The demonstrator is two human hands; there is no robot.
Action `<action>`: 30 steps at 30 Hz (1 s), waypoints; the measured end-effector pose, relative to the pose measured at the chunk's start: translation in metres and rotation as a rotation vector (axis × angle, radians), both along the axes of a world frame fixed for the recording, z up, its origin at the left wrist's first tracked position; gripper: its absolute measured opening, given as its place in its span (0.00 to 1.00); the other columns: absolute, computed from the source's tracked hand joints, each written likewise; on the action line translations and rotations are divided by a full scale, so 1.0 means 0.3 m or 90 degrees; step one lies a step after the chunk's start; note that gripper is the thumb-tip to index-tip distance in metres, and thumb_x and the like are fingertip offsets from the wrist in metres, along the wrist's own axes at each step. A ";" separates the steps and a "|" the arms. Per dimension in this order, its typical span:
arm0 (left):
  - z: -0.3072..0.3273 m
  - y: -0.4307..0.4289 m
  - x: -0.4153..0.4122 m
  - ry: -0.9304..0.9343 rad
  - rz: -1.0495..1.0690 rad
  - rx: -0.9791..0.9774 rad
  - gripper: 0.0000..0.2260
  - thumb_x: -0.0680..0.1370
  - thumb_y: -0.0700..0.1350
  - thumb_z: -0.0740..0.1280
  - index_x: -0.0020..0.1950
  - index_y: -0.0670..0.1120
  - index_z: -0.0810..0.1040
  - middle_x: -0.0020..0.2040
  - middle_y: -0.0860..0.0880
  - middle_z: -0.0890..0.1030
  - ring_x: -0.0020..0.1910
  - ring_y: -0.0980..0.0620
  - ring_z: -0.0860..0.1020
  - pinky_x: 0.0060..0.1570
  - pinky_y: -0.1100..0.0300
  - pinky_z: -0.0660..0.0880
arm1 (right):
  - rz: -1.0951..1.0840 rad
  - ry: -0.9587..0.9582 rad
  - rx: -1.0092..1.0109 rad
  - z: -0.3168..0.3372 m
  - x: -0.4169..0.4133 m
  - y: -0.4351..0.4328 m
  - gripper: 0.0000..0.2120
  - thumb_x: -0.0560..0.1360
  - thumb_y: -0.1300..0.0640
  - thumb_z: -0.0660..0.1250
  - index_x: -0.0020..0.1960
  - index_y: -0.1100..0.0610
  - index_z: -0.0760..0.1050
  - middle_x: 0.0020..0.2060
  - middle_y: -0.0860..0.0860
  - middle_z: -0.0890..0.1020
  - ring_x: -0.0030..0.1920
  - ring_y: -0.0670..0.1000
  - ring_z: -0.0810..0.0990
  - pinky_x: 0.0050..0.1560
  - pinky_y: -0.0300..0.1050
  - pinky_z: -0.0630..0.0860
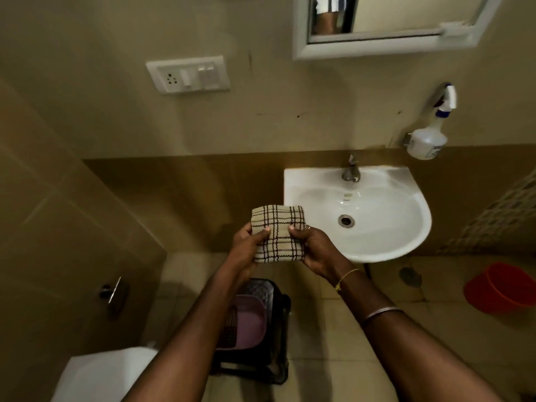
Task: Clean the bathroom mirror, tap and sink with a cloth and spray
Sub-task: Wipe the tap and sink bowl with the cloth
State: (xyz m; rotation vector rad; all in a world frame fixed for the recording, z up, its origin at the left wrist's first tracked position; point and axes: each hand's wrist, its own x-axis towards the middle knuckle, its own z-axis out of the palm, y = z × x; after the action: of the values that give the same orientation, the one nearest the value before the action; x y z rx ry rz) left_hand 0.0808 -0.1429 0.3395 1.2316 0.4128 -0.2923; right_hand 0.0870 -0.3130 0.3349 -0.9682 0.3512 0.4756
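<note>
Beige-tiled bathroom: left hand [246, 245] and right hand [313, 248] each pinched the folded cloth [277, 232] beside the sink [385, 227], apparently readying a wiping pad.

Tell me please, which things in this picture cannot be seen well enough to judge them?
Head view only:
mirror: cut off by the top edge; most of the glass is out of frame.
spray bottle: label too small and blurred to read.
cloth: folded, held by the left hand and right hand; its inner faces are hidden, wet or dry is unclear.
tap: too small to tell if water drips.
</note>
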 end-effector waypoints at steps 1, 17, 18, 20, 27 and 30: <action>-0.018 0.040 -0.008 0.005 0.004 0.001 0.17 0.79 0.35 0.69 0.68 0.39 0.76 0.60 0.36 0.84 0.60 0.35 0.82 0.59 0.37 0.79 | 0.009 -0.005 -0.029 -0.019 -0.001 0.040 0.17 0.80 0.65 0.65 0.68 0.65 0.75 0.60 0.63 0.84 0.57 0.61 0.85 0.53 0.54 0.83; -0.404 0.385 -0.187 0.088 0.024 0.105 0.15 0.77 0.32 0.70 0.60 0.46 0.81 0.54 0.45 0.87 0.52 0.44 0.86 0.52 0.45 0.84 | 0.045 0.076 -0.241 -0.409 -0.110 0.377 0.18 0.76 0.67 0.72 0.65 0.66 0.76 0.56 0.62 0.85 0.55 0.62 0.86 0.55 0.61 0.84; -0.439 0.391 -0.201 0.097 0.025 0.114 0.15 0.77 0.32 0.70 0.60 0.46 0.81 0.54 0.44 0.87 0.52 0.45 0.86 0.51 0.47 0.84 | 0.037 0.088 -0.256 -0.446 -0.123 0.387 0.18 0.76 0.67 0.73 0.64 0.66 0.76 0.55 0.63 0.85 0.55 0.63 0.86 0.57 0.64 0.82; -0.504 0.394 -0.224 0.120 0.018 0.126 0.17 0.77 0.31 0.69 0.63 0.45 0.79 0.55 0.45 0.86 0.50 0.48 0.86 0.46 0.52 0.84 | 0.038 0.102 -0.284 -0.522 -0.152 0.403 0.16 0.76 0.68 0.72 0.63 0.66 0.78 0.55 0.62 0.86 0.55 0.63 0.86 0.59 0.67 0.81; -0.795 0.413 -0.265 0.208 0.001 0.159 0.24 0.75 0.28 0.69 0.70 0.42 0.76 0.61 0.42 0.84 0.56 0.45 0.84 0.48 0.53 0.83 | 0.105 0.060 -0.507 -0.808 -0.218 0.424 0.11 0.69 0.57 0.77 0.51 0.53 0.82 0.50 0.53 0.87 0.52 0.55 0.87 0.58 0.60 0.83; -0.903 0.416 -0.278 0.241 0.004 0.163 0.26 0.75 0.27 0.68 0.72 0.43 0.74 0.62 0.44 0.82 0.58 0.44 0.81 0.48 0.54 0.82 | 0.175 0.008 -0.633 -0.856 -0.226 0.438 0.15 0.71 0.58 0.78 0.52 0.51 0.75 0.52 0.50 0.83 0.52 0.51 0.82 0.57 0.48 0.80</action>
State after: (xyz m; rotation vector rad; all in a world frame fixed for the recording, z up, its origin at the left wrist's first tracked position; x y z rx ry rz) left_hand -0.0026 -0.0182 0.0685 1.4273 0.7997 -0.4813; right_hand 0.0193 -0.1815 0.0780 -1.9976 0.4783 0.5616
